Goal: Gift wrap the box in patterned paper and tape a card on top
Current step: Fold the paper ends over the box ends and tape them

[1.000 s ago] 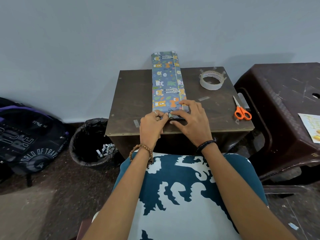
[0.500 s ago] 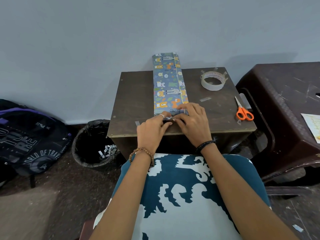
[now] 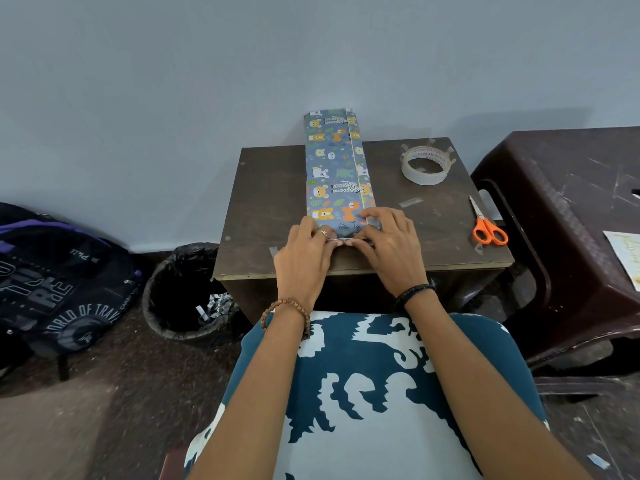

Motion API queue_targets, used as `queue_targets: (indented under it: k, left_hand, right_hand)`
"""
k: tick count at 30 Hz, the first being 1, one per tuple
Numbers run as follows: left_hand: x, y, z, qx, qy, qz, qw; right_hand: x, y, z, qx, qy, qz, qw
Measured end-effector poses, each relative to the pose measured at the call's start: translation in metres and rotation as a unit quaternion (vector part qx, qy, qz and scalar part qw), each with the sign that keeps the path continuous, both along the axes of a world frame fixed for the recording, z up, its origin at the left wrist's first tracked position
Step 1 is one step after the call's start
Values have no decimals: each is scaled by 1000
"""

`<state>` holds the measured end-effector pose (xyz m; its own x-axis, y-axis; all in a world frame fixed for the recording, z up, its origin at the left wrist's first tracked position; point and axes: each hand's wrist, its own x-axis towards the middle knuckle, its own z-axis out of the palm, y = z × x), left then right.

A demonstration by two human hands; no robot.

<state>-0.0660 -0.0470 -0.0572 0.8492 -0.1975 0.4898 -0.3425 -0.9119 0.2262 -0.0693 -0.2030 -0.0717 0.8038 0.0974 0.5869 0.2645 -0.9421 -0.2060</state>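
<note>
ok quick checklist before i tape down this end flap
1. Near end of the wrapped box held by both hands: ok; left hand, right hand.
2. Flap folded flat: cannot tell, fingers cover it.
3. Cut tape strip within reach on the table: ok.
4. Tape roll and scissors at hand: ok.
5. A hand free for tape: not ok.
6. Card on the side stool: ok.

Both bare forearms reach forward, side by side. The left hand (image 3: 304,258), with a ring on one finger and a beaded bracelet at the wrist, lies knuckles up with fingers curled. The right hand (image 3: 393,249), a dark band at its wrist, mirrors it, fingertips nearly meeting.
</note>
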Motion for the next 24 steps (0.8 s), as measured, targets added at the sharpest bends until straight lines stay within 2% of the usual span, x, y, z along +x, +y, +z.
queue_targets:
  k: [7,11,14,17,21,24]
  left_hand:
    - [1,-2,-1,-62,46,17,997]
    - [5,0,-5,-90,12,2,996]
    - [9,-1,-9,-109,7,-34,993]
    - [13,-1,-9,-169,18,-103,980]
    - [12,-2,-8,-218,21,-107,970]
    - [13,-3,-8,-211,23,-100,972]
  right_hand:
    - [3,-1,-1,19,2,9,1000]
    - [3,-4,-1,30,8,22,999]
    - [5,-5,-2,52,3,24,998]
    - [5,-4,-2,65,-16,20,998]
    - [6,-5,3,128,-24,20,991]
    - [6,-7,4,202,22,42,978]
